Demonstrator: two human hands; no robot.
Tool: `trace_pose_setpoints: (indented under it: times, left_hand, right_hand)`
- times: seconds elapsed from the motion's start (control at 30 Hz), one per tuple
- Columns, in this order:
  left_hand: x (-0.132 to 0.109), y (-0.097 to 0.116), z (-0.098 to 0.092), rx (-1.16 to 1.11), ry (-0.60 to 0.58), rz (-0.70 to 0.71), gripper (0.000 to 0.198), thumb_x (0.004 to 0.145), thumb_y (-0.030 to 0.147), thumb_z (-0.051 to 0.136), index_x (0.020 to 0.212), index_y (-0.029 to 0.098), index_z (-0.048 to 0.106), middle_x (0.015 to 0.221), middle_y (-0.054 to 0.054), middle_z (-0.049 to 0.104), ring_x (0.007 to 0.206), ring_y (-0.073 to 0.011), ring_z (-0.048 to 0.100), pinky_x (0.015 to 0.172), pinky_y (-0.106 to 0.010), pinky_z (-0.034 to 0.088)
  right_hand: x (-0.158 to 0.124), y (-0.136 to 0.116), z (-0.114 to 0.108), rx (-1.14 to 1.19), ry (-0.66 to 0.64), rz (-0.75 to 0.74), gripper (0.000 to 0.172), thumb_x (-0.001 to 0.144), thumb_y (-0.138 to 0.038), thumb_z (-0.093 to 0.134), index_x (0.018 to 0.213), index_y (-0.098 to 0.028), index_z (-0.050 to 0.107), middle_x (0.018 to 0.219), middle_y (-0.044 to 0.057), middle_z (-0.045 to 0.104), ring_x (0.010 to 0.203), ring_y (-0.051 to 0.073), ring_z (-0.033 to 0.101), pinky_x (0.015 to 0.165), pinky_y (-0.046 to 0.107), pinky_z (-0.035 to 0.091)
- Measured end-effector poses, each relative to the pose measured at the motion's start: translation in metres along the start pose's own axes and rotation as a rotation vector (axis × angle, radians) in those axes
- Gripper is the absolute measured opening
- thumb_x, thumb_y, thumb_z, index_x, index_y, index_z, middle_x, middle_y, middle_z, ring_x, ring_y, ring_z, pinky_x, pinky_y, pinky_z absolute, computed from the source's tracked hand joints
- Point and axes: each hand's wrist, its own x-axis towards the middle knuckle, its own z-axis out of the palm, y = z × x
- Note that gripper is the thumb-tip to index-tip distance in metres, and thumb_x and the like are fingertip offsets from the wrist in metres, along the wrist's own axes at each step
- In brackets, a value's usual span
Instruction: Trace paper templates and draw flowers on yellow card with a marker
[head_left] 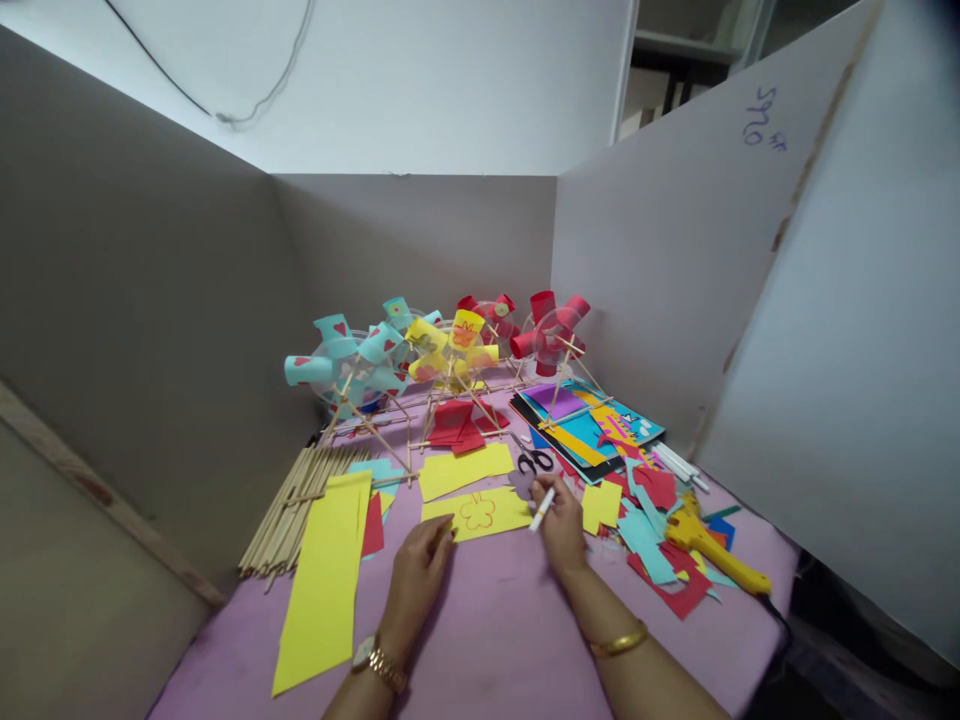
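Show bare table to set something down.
Bare: purple tabletop between left hand and right hand, nearer than the flower-drawn yellow strip; also right of the bangle, below the scraps. Crowded: windmills behind, scraps and glue gun right.

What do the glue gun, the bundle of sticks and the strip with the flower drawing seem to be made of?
Glue gun: likely hard plastic, judging by its smooth, evenly yellow casing.
Bundle of sticks: probably wood or bamboo, pale tan and unpainted-looking.
Strip with the flower drawing: paper or thin card, matte yellow, flat and straight-edged; which of the two is unclear.
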Motion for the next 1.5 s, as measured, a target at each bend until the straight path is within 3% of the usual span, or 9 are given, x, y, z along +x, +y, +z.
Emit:
trace_pose_setpoints:
  times: [0.13, 0.4, 0.5, 0.6, 0.8, 1.0, 1.17, 1.33, 1.5]
  left_hand:
    - [-0.002, 0.01, -0.001, -0.025, 0.029, 0.0, 0.032, 0.083, 0.043, 0.053, 0.102, 0.021, 0.067, 0.107, -0.009, 0.067, 0.102, -0.0267, 0.06, 0.093, -0.046, 0.045]
    - [-0.014, 0.032, 0.007, -0.151, 0.023, -0.086, 0.045, 0.081, 0.049, 0.056, 0.115, 0.019, 0.06, 0.108, -0.011, 0.066, 0.096, -0.0253, 0.063, 0.083, -0.038, 0.05]
    - [-0.018, 0.037, 0.007, -0.196, 0.031, -0.15, 0.037, 0.083, 0.052, 0.052, 0.092, 0.018, 0.065, 0.082, -0.006, 0.068, 0.075, -0.0226, 0.064, 0.067, -0.031, 0.051]
    - [-0.02, 0.041, 0.005, -0.234, 0.037, -0.205, 0.041, 0.085, 0.054, 0.048, 0.066, 0.019, 0.059, 0.061, -0.002, 0.06, 0.06, -0.0191, 0.057, 0.055, -0.027, 0.047]
    - [-0.02, 0.043, 0.004, -0.298, 0.046, -0.283, 0.044, 0.081, 0.058, 0.05, 0.06, 0.02, 0.052, 0.056, 0.001, 0.052, 0.055, -0.0168, 0.049, 0.05, -0.025, 0.041]
    - [-0.018, 0.043, 0.005, -0.353, 0.018, -0.336, 0.045, 0.081, 0.06, 0.05, 0.06, 0.02, 0.051, 0.058, 0.0, 0.052, 0.057, -0.0166, 0.047, 0.053, -0.025, 0.041]
    - [-0.017, 0.044, 0.005, -0.391, 0.004, -0.352, 0.046, 0.081, 0.061, 0.05, 0.062, 0.019, 0.054, 0.061, -0.001, 0.055, 0.06, -0.0169, 0.05, 0.056, -0.025, 0.041]
    - [-0.02, 0.041, 0.005, -0.405, 0.002, -0.36, 0.045, 0.081, 0.059, 0.053, 0.063, 0.018, 0.056, 0.061, -0.001, 0.056, 0.06, -0.0175, 0.051, 0.056, -0.026, 0.041]
    - [-0.022, 0.036, 0.002, -0.435, -0.016, -0.359, 0.045, 0.085, 0.059, 0.047, 0.074, 0.018, 0.062, 0.076, -0.005, 0.065, 0.077, -0.022, 0.06, 0.073, -0.031, 0.046]
  right_hand:
    - [0.002, -0.004, 0.001, 0.153, 0.02, 0.119, 0.032, 0.087, -0.05, 0.049, 0.085, -0.019, 0.055, 0.064, -0.001, 0.058, 0.057, 0.017, 0.059, 0.051, 0.027, 0.047]
    - [-0.03, -0.032, 0.02, 0.324, -0.28, 0.191, 0.034, 0.08, -0.052, 0.062, 0.073, -0.018, 0.06, 0.056, -0.001, 0.059, 0.053, 0.015, 0.057, 0.052, 0.025, 0.045]
    - [-0.036, -0.037, 0.021, 0.34, -0.372, 0.208, 0.033, 0.078, -0.049, 0.066, 0.068, -0.018, 0.062, 0.055, -0.001, 0.058, 0.052, 0.014, 0.055, 0.052, 0.024, 0.044]
    - [-0.037, -0.041, 0.021, 0.342, -0.448, 0.234, 0.032, 0.076, -0.045, 0.07, 0.063, -0.017, 0.062, 0.052, -0.001, 0.058, 0.051, 0.014, 0.055, 0.05, 0.023, 0.042]
    - [-0.035, -0.037, 0.022, 0.373, -0.549, 0.323, 0.038, 0.078, -0.052, 0.065, 0.062, -0.018, 0.059, 0.049, -0.002, 0.059, 0.043, 0.012, 0.053, 0.047, 0.022, 0.04]
    - [-0.034, -0.036, 0.02, 0.361, -0.556, 0.377, 0.043, 0.076, -0.059, 0.064, 0.064, -0.019, 0.053, 0.047, -0.001, 0.059, 0.043, 0.013, 0.054, 0.047, 0.022, 0.041]
    - [-0.033, -0.042, 0.017, 0.344, -0.551, 0.37, 0.044, 0.081, -0.06, 0.057, 0.072, -0.017, 0.057, 0.054, 0.001, 0.062, 0.049, 0.014, 0.057, 0.051, 0.023, 0.043]
    - [-0.03, -0.041, 0.017, 0.331, -0.568, 0.371, 0.042, 0.069, -0.054, 0.074, 0.071, -0.015, 0.059, 0.05, -0.002, 0.058, 0.044, 0.012, 0.051, 0.046, 0.021, 0.038]
    - [-0.022, -0.04, 0.008, 0.319, -0.43, 0.346, 0.04, 0.085, -0.055, 0.055, 0.076, -0.016, 0.057, 0.059, 0.001, 0.061, 0.053, 0.013, 0.055, 0.054, 0.022, 0.042]
